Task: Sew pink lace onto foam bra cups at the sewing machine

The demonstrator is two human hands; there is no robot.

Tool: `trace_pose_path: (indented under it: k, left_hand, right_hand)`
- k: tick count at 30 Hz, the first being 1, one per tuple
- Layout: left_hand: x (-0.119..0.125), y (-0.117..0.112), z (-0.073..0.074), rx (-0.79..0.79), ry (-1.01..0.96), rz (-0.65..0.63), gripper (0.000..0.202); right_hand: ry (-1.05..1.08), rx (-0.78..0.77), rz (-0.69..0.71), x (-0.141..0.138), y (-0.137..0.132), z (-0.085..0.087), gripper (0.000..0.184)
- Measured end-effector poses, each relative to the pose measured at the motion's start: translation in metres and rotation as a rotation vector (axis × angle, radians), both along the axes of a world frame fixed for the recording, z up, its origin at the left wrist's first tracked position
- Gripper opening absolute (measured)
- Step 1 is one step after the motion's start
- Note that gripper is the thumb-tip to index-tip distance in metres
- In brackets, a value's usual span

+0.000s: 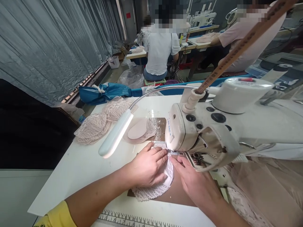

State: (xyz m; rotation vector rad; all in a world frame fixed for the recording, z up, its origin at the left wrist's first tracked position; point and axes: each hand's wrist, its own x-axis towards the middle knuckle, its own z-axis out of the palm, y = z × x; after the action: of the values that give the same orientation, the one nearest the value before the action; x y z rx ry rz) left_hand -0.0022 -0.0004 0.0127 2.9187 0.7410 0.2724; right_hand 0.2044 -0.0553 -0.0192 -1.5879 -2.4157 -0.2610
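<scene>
My left hand (150,165) lies flat, fingers stretched out, on a pale lace cup piece (153,193) with a white band along its curved edge. Close to the sewing machine's head (182,129), my right hand (193,176) reaches one fingertip to the edge of the lace, its fingers apart. The needle area is mostly hidden behind the machine head. Under the lace lies a brown plate (183,192). Just beyond my left hand, a smooth beige oval pad (137,130) rests on another lace cup.
Several lace cups (93,126) are stacked at the table's left. A lamp (115,134) on a bendy metal neck hangs over the table (82,170). A ruler strip (132,219) runs along the front. Sheer beige fabric (267,183) lies at right. Co-workers (161,47) sit ahead.
</scene>
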Motion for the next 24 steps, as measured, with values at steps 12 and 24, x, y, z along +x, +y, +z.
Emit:
trace_pose_path:
  k: [12, 24]
  left_hand:
    - [-0.004, 0.012, -0.003, -0.001, -0.079, -0.125, 0.036]
    - [-0.008, 0.018, -0.004, -0.001, -0.062, -0.209, 0.039]
  right_hand:
    - [0.035, -0.01, 0.03, 0.011, -0.006, -0.019, 0.052]
    - [0.025, 0.083, 0.042, 0.005, -0.006, -0.016, 0.054]
